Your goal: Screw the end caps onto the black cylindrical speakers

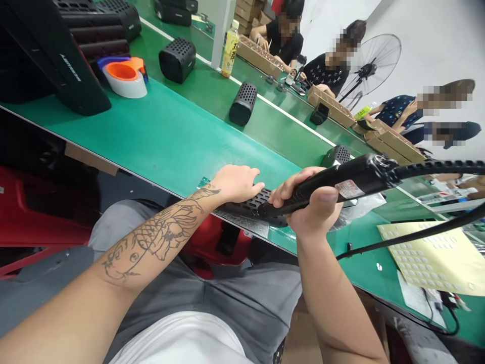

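Observation:
A long black perforated speaker casing [248, 206] lies at the near edge of the green bench, partly hidden under my hands. My left hand [237, 183] grips its far left side, thumb toward the holes and some fingertips out of sight. Wrapped in my right hand [314, 207] is a black electric screwdriver [337, 183] with a white label and a cable at its back end. It slants down to the left, and its tip meets the casing or hangs just over it; which one I cannot tell. Clear plastic wrap [359, 207] lies beyond my right hand.
Black speakers [178, 59] stand along the green bench [151, 136]. At the left are a tape roll [127, 83] and stacked black housings [94, 25]. A yellow bottle [230, 50] and a sticker sheet [435, 258] lie rightward. Several co-workers sit across.

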